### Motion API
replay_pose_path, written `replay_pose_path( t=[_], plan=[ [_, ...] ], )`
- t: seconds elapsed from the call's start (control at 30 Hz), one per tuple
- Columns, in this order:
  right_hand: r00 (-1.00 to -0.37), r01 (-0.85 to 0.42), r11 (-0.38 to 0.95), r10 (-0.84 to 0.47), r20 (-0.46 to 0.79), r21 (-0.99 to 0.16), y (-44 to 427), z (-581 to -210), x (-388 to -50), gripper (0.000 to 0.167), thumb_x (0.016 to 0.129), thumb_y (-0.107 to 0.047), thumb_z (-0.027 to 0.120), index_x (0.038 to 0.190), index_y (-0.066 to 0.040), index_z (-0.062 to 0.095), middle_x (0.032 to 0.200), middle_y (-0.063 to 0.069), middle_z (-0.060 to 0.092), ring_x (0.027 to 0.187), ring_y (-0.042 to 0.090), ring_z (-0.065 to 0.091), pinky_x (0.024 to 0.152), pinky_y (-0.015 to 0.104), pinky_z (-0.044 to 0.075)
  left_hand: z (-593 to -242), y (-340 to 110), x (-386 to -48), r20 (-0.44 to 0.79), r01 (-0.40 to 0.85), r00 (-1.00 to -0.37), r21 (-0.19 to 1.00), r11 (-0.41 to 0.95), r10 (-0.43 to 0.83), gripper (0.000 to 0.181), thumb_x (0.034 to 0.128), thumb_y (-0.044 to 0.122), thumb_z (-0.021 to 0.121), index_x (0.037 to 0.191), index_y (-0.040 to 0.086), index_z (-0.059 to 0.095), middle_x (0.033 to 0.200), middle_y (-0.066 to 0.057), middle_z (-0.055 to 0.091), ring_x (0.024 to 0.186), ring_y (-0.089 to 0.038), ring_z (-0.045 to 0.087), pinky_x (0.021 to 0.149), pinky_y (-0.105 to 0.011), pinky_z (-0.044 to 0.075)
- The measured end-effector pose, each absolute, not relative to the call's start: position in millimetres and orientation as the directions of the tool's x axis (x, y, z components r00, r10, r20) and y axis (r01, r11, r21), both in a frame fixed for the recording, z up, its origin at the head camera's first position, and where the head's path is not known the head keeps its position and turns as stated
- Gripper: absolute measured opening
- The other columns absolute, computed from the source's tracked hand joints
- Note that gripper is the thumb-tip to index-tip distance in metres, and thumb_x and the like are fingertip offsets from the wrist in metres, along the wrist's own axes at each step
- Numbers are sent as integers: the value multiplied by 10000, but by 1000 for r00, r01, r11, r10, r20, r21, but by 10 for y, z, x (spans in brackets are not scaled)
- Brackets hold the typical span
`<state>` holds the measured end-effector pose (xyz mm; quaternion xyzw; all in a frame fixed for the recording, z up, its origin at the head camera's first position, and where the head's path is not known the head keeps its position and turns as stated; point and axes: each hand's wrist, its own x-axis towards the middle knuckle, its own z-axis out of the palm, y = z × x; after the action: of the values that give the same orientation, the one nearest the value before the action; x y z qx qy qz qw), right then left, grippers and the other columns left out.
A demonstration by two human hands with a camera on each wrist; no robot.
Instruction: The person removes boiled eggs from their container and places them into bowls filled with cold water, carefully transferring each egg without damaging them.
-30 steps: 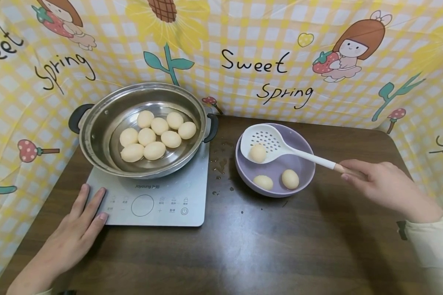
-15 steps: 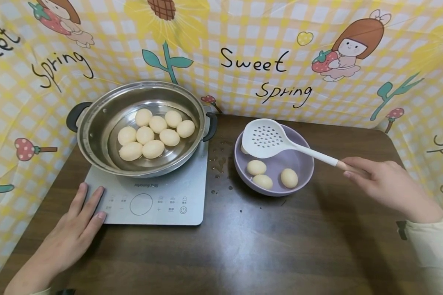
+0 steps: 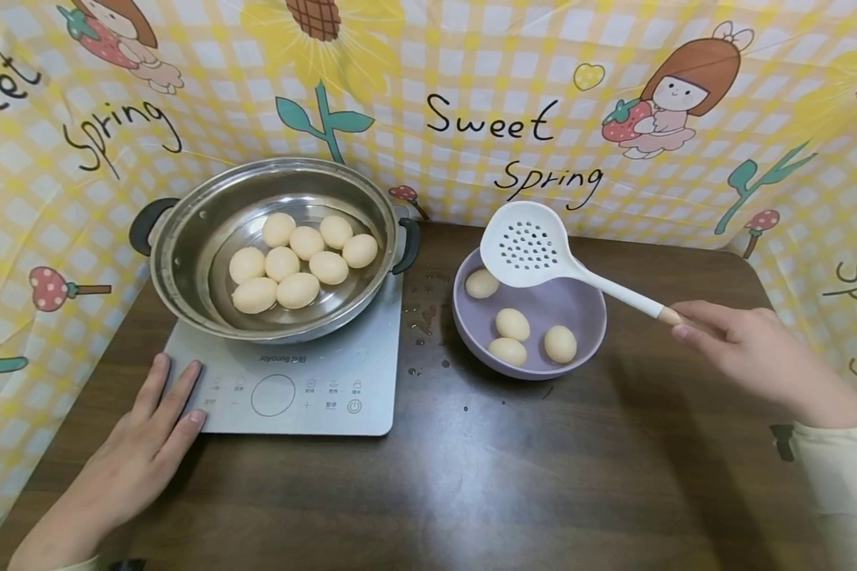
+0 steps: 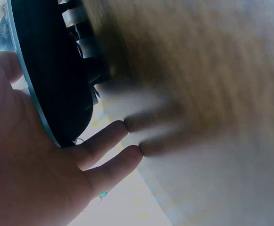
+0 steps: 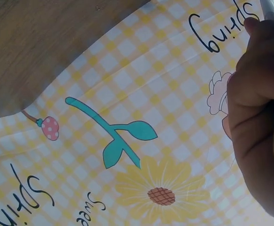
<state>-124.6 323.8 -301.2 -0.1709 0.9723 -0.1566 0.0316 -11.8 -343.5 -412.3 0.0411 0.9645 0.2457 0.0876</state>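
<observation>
My right hand [image 3: 764,357] grips the wooden end of a white slotted spoon [image 3: 528,246]. The spoon's bare bowl hangs over the back of a purple bowl [image 3: 586,349]. Inside that bowl lie several pale, egg-shaped balls [image 3: 512,325]. My left hand [image 3: 124,452] rests its fingers on the left front corner of a white induction cooker [image 3: 371,357]. In the left wrist view, that hand's fingers [image 4: 115,167] reach straight past the cooker's dark underside [image 4: 52,70]. A steel pot [image 3: 186,262] stands on the cooker, with several more pale balls [image 3: 298,291] in it.
Black handles [image 3: 407,246] stick out from both sides of the pot. Water drops [image 3: 423,317] spot the brown table [image 3: 514,476] between cooker and bowl. A yellow checked cloth [image 3: 471,63] with printed figures rises behind and at the sides.
One ball has rolled off the slotted spoon into the purple bowl. My right hand has lifted the spoon up and moved it slightly right. My left hand stays in place.
</observation>
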Motion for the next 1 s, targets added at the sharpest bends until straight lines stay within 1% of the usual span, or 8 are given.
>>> replay_pose_path(
  t=[0.17, 0.33, 0.4, 0.5, 0.63, 0.73, 0.9, 1.0],
  plan=[
    [-938, -309, 889, -344, -49, -338, 3207, -2978, -1262, 313, 1036, -257, 613, 1312, -117, 660, 886, -8, 666, 668, 152, 510, 592, 333, 406, -4124, -3442, -126, -156, 33, -980, 476, 879, 122, 636, 1117, 305, 351, 1638, 170, 13, 1641, -132, -239, 1355, -701, 68, 959, -823, 167],
    [-932, -320, 877, -360, -48, -357, 3154, -2924, -1289, 284, 1027, -207, 627, 1287, -107, 683, 771, -43, 588, 629, 115, 472, 581, 299, 393, -4122, -3444, -133, -158, 32, -980, 470, 882, 120, 636, 1117, 312, 351, 1639, 172, 16, 1643, -127, -236, 1338, -714, 99, 937, -822, 197],
    [-930, -314, 870, -363, -60, -380, 3130, -2893, -1302, 273, 1031, -207, 620, 1277, -110, 685, 708, -43, 533, 602, 112, 450, 556, 293, 380, -4123, -3445, -132, -160, 30, -980, 471, 881, 119, 636, 1117, 315, 350, 1639, 173, 16, 1642, -127, -237, 1339, -714, 98, 935, -822, 197],
    [-932, -293, 864, -354, -80, -409, 3098, -2844, -1326, 268, 1030, -220, 621, 1273, -127, 689, 660, -36, 491, 597, 120, 437, 539, 290, 365, -4127, -3446, -128, -160, 30, -980, 474, 880, 120, 635, 1117, 314, 351, 1638, 172, 17, 1642, -128, -236, 1345, -709, 90, 943, -822, 190],
    [-936, -274, 857, -342, -85, -435, 3014, -2757, -1365, 254, 1018, -242, 643, 1254, -175, 709, 658, -18, 490, 622, 143, 443, 558, 295, 365, -4129, -3446, -133, -154, 35, -980, 476, 879, 123, 636, 1117, 313, 352, 1638, 170, 17, 1643, -135, -231, 1351, -704, 82, 954, -822, 180],
    [-926, -306, 846, -371, -70, -436, 2911, -2684, -1397, 230, 1014, -246, 650, 1231, -220, 721, 688, -27, 509, 647, 140, 457, 592, 291, 375, -4131, -3449, -133, -152, 35, -981, 474, 880, 120, 637, 1116, 315, 355, 1638, 170, 19, 1644, -139, -227, 1347, -707, 90, 951, -821, 187],
    [-890, -396, 818, -454, -47, -418, 2766, -2597, -1457, 229, 1020, -220, 638, 1236, -236, 712, 759, -71, 550, 715, 128, 487, 635, 269, 377, -4131, -3452, -129, -150, 35, -982, 471, 881, 119, 638, 1115, 316, 362, 1639, 170, 26, 1646, -130, -225, 1341, -710, 109, 935, -820, 205],
    [-872, -426, 799, -488, -43, -423, 2681, -2577, -1485, 237, 1020, -210, 638, 1243, -245, 710, 788, -96, 575, 726, 115, 496, 642, 256, 382, -4128, -3450, -127, -149, 38, -981, 471, 881, 122, 637, 1116, 313, 361, 1639, 171, 26, 1647, -127, -225, 1329, -719, 126, 925, -819, 213]
  ],
)
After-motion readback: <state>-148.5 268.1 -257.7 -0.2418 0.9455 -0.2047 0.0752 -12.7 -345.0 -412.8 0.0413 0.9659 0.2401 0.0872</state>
